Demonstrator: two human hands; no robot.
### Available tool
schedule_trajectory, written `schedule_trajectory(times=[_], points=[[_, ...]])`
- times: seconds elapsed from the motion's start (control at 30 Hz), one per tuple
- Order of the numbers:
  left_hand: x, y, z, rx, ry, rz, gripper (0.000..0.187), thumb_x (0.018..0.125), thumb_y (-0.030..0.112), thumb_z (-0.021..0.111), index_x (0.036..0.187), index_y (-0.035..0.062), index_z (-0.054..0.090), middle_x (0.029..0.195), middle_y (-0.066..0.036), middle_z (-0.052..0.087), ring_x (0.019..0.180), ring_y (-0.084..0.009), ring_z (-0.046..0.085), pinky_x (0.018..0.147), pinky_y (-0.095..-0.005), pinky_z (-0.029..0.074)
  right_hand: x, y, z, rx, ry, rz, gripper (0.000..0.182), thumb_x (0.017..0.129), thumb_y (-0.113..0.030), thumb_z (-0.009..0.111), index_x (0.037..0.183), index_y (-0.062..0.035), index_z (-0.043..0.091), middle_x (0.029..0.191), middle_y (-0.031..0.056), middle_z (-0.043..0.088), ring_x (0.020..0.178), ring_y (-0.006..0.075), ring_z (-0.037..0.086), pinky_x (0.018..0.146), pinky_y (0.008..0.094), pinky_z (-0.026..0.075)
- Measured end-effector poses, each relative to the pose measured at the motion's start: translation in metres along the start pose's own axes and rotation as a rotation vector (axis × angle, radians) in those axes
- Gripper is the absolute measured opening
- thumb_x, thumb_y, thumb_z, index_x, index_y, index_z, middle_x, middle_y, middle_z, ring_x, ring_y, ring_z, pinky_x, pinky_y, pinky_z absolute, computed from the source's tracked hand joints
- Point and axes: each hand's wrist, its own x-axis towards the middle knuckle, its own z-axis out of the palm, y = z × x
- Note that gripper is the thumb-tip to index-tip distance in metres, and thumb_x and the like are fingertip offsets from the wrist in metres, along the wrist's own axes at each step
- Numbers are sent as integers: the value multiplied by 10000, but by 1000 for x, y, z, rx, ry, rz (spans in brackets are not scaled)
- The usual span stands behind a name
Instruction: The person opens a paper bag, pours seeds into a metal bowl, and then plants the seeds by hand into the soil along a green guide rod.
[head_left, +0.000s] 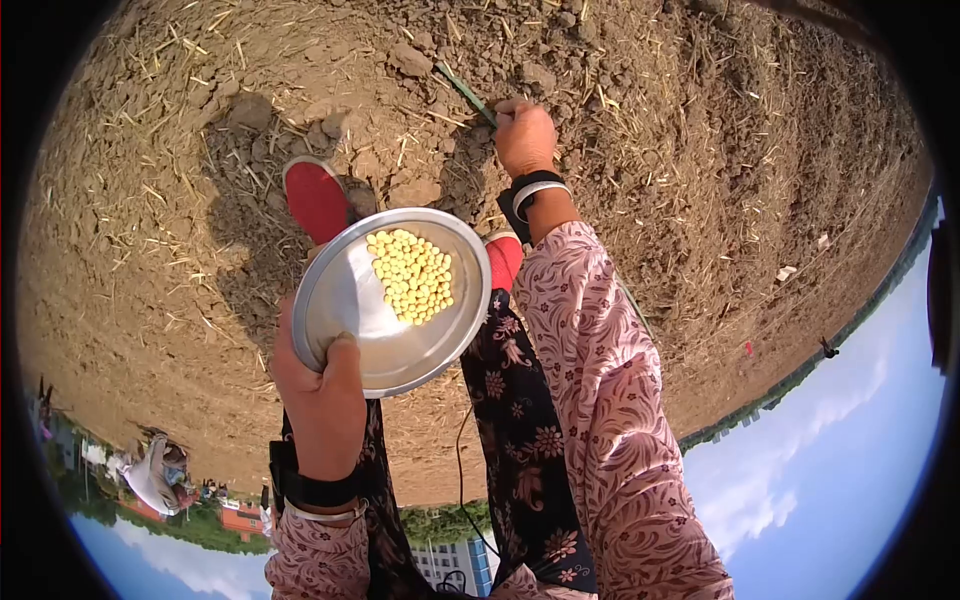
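Note:
My left hand (320, 390) grips the rim of a round metal plate (335, 290), its thumb pressed on the inside and its fingers underneath, mostly hidden. On the plate lies a heap of yellow beans (412, 278), gathered toward the far side. My right hand (525, 138) is closed around a thin green stick (463, 92) just above the soil. One end of the stick points away at the ground. A thin green length (636, 308) also shows beyond my right sleeve; it may be the same stick.
Dry, cloddy soil (700, 130) strewn with straw lies all around. My red shoes (315, 195) stand on it, one partly behind the plate. A bent-over person (155, 480) is farther off at lower left. A dark cable (461, 460) hangs by my legs.

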Motion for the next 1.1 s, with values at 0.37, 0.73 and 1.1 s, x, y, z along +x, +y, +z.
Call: schedule_trajectory(times=[0.37,0.73,1.1], points=[[1,-8,1,1,49,16,438,781,-45,435,1212,-51,509,1040,-104,604,933,-144,568,847,-274,456,-36,-12,-58,174,-29,-118,184,856,-91,650,1013,1,673,771,104,682,644,133,634,605,275,519],[7,-12,0,-120,15,53,421,799,-70,426,1211,-36,507,1038,-84,592,920,-123,559,824,-258,445,-169,-143,-115,-452,-309,-662,219,759,-82,619,970,-32,585,752,92,633,653,241,670,510,318,520],[16,-3,-21,-172,1,19,417,842,-38,421,1256,-36,474,1090,-93,566,953,-153,551,865,-272,432,-137,-166,-127,89,-496,-548,114,854,-131,639,883,-27,601,813,152,643,721,366,632,614,406,504]])
